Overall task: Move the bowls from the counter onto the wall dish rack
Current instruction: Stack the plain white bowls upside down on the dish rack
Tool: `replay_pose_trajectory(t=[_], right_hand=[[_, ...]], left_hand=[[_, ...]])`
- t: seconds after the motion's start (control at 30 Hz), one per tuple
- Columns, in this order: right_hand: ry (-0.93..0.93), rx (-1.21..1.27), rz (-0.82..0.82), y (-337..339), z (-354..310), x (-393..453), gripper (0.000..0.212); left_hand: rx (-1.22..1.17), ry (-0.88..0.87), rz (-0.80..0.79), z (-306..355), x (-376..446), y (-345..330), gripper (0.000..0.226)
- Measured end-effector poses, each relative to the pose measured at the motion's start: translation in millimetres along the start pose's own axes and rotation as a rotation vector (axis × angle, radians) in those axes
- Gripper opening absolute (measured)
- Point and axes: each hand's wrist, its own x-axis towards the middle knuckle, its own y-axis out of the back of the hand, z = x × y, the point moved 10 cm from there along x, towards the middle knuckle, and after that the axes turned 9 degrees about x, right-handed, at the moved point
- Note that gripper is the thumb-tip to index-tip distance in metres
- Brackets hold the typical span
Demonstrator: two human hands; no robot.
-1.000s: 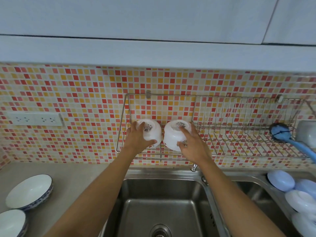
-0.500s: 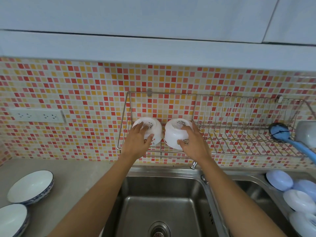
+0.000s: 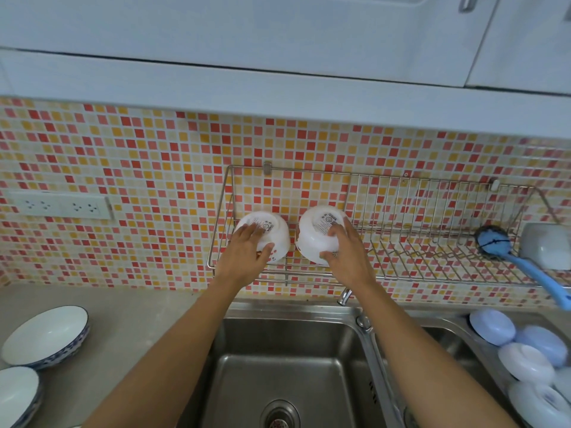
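Two small white bowls sit upside down at the left end of the wire wall dish rack (image 3: 401, 239), each with a label on its base. My left hand (image 3: 244, 257) grips the left bowl (image 3: 272, 233), fingers over its base and thumb on its side. My right hand (image 3: 346, 257) grips the right bowl (image 3: 312, 239) in the same way. On the counter at the far left stand two white bowls with blue rims, one (image 3: 46, 335) behind the other (image 3: 17, 393).
A blue dish brush (image 3: 506, 251) and a grey cup (image 3: 547, 250) occupy the rack's right end. Below lies a steel double sink (image 3: 287, 366); its right basin holds several pale blue and white bowls (image 3: 522, 350). A tap tip (image 3: 344, 296) pokes out under the rack. A wall socket (image 3: 60, 205) is at left.
Both hands stay on the two upturned bowls in the rack, which shifted only slightly. The view has tilted up a little.
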Motion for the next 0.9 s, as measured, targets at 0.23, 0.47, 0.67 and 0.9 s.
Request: replay_pose_trajectory(t=[0.23,0.47,0.67,0.9], right_hand=[[-0.014,0.009,-0.004,-1.1,-1.0,-0.4,0.063],[0.0,-0.016,0.025,3.0,-2.2,-5.8,0.063],[-0.002,-0.041,0.078,6.8,0.6,-9.5,0.058],[0.071,-0.203,0.041,-0.2,-4.2,-16.3,0.074]], left_hand=[[-0.017,-0.008,0.007,1.1,-0.7,2.7,0.056],[-0.043,-0.004,0.116,0.6,-9.0,12.4,0.043],[-0.027,-0.039,0.129,-1.2,-10.7,11.4,0.041],[0.037,-0.059,0.129,2.0,-16.6,13.9,0.05]])
